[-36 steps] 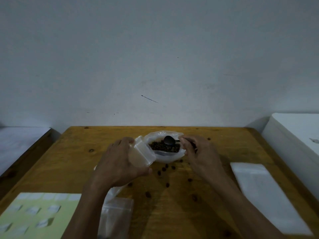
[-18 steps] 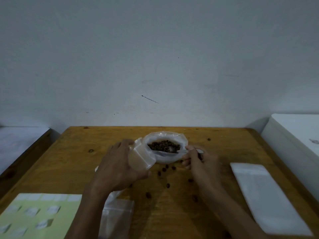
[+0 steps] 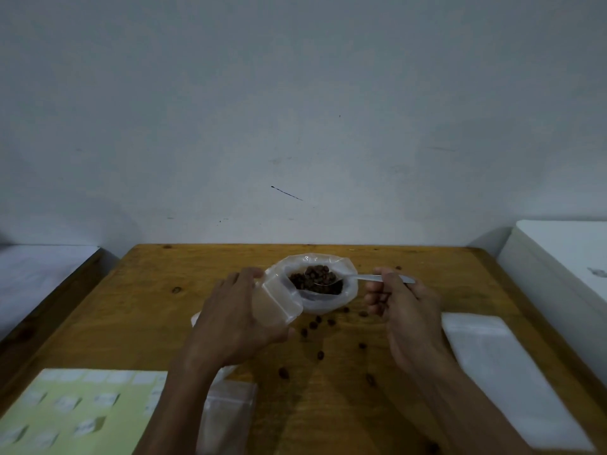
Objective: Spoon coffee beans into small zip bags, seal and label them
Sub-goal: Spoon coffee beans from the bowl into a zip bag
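A clear plastic bag full of coffee beans stands open at the middle of the wooden table. My left hand grips a small empty zip bag, held up beside the big bag's left rim. My right hand holds the handle of a metal spoon. The spoon's bowl is heaped with beans and hangs over the big bag's mouth.
Several loose beans lie scattered on the table in front of the big bag. A green label sheet is at the near left, more zip bags lie under my left forearm, and a white flat pack lies at the right.
The spoon dipped into the beans and has come up loaded. My right hand has drawn to the right and lifted. My left hand has kept the small bag in place.
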A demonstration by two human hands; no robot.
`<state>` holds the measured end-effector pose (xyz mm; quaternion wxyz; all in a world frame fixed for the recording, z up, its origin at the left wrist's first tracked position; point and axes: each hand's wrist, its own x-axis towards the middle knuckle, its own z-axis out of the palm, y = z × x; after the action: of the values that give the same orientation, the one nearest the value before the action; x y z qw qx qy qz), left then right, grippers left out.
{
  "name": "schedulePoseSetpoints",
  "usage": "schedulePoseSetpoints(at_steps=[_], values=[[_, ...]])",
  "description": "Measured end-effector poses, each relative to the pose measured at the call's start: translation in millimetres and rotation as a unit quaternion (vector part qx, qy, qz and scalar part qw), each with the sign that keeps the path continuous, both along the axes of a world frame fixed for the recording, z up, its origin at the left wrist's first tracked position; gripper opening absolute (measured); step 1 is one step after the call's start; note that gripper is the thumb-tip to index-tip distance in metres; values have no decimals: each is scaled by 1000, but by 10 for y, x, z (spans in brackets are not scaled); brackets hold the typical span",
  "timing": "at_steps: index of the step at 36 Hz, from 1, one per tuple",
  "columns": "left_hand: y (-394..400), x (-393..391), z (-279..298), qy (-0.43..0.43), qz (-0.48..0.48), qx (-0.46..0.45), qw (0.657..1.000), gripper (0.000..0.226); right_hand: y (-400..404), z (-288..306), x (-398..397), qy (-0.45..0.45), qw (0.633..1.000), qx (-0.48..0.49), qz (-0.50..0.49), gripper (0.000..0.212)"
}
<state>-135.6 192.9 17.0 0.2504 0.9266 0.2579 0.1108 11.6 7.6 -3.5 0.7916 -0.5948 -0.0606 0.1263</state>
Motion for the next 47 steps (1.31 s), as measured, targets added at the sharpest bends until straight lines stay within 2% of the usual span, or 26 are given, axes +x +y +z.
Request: schedulePoseSetpoints(at_steps=[7, 9, 12, 14, 17, 19, 22, 24, 26, 28, 32, 35, 40, 47], values=[[42, 28, -42, -12, -4, -12, 1000, 102, -34, 261, -161, -34, 998, 20, 53, 16], [39, 38, -40, -19, -7, -16, 1000, 102, -22, 303, -229, -78, 993, -4, 84, 18], [14, 54, -16, -25, -11, -25, 999, 101, 2, 327, -325, -192, 971, -75, 120, 18], [14, 62, -17, -26, -13, -24, 999, 101, 12, 330, -347, -250, 958, -97, 106, 19], [41, 58, -41, -24, -5, -22, 999, 101, -1, 303, -278, -288, 950, -112, 37, 19], [53, 50, -52, -22, 2, -22, 1000, 103, -15, 237, -197, -326, 932, -159, -2, 20], [61, 46, -68, -22, 3, -17, 1000, 103, -25, 78, -118, -368, 898, -242, -7, 18], [59, 50, -76, -20, 1, -14, 1000, 103, -12, -34, -97, -370, 888, -273, -4, 19], [47, 54, -68, -20, 4, -11, 1000, 103, 17, -116, -96, -363, 888, -282, -15, 17], [33, 55, -56, -21, 3, -9, 1000, 102, 56, -173, -115, -315, 910, -270, -21, 15], [27, 50, -46, -23, -2, -8, 1000, 102, 176, -235, -140, -101, 978, -184, 6, 17], [25, 44, -40, -19, -1, -8, 1000, 103, 238, -230, -134, -3, 995, -104, 6, 15], [27, 28, -47, -14, -2, -12, 1000, 105, 181, -141, -80, 24, 999, -40, -20, 16], [-20, 90, -38, -17, -2, -16, 1000, 104, 1, 118, -84, -9, 1000, 14, 17, 17]])
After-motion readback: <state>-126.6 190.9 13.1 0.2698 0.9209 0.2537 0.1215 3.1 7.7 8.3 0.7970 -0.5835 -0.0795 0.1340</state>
